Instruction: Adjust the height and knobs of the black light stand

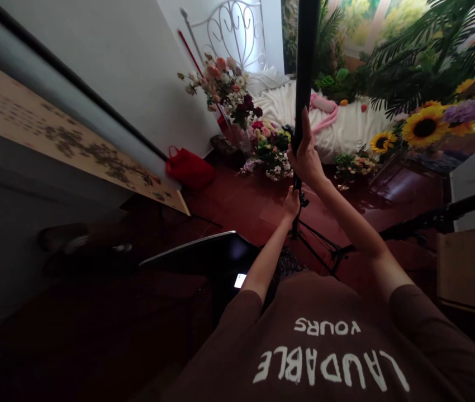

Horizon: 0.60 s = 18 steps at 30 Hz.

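A black stand pole (307, 50) rises upright in front of me and runs out past the top of the head view. My right hand (307, 159) is closed round it, one finger stretched up along the pole. Lower down, my left hand (291, 203) grips the same pole beside a small black knob (303, 200). Below the hands, thin dark legs (315, 251) spread near the floor. What sits on top of the stand is outside the view.
Flower bouquets (269, 142) and a white-draped bed (346, 131) lie ahead. Sunflowers (424, 127) stand to the right, near a black bar (451, 211). On the left are a red bag (189, 167), a long printed panel (74, 131) and a dark flat screen (204, 254).
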Each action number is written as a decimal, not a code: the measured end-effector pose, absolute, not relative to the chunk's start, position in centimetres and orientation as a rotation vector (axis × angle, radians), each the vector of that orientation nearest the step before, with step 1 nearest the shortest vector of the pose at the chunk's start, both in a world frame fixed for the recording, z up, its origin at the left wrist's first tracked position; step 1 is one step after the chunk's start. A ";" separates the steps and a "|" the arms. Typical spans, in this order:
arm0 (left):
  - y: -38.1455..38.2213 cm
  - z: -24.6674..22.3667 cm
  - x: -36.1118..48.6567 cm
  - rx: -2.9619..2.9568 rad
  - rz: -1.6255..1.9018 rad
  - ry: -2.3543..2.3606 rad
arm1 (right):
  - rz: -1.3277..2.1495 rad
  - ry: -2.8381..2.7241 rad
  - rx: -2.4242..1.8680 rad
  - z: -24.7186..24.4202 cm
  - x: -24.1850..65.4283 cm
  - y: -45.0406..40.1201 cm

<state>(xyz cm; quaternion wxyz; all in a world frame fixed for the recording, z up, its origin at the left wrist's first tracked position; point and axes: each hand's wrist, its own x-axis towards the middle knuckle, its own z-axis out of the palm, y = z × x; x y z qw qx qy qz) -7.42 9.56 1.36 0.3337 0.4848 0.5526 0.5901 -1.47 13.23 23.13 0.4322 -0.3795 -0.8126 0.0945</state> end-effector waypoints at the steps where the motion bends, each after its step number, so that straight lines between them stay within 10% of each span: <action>1: 9.5 1.4 -7.5 1.253 1.534 1.464 | 0.239 -2.020 -0.950 22.9 -1.5 13.4; 18: 8.8 1.2 -8.2 1.418 1.504 1.388 | 0.487 -2.018 -0.996 16.4 -0.7 12.8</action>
